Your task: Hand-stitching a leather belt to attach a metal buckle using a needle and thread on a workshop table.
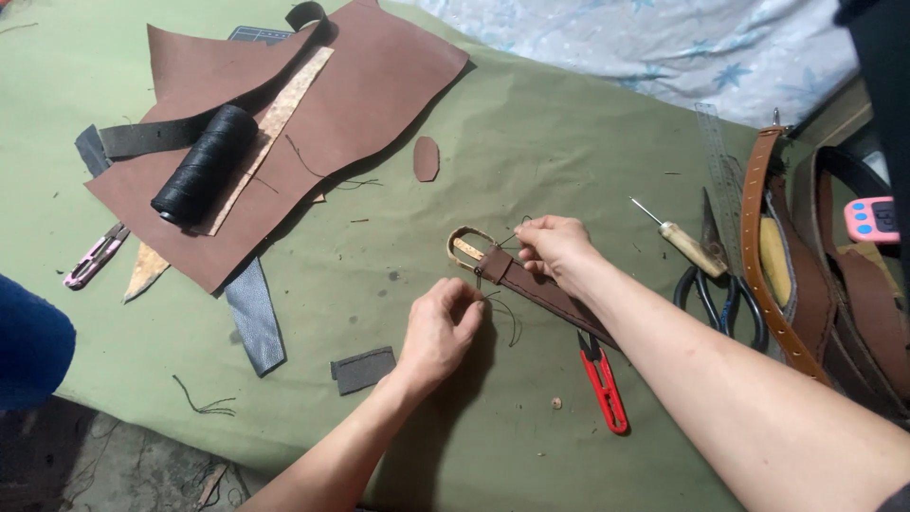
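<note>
While the right hand (555,248) pinches the brown strap (540,289) just behind its buckle (469,248), fingers closed on it, the left hand (441,327) sits just beside — fingertips pinched shut on a dark thread (507,313) that runs to the strap. Strap and buckle lie near the middle of the green worktop (531,142). Red snips (605,384) rest toward the near edge, black scissors (725,299) and an awl (687,242) toward the right edge — a black thread spool (204,166) lies on brown leather (379,85) at the far left corner.
</note>
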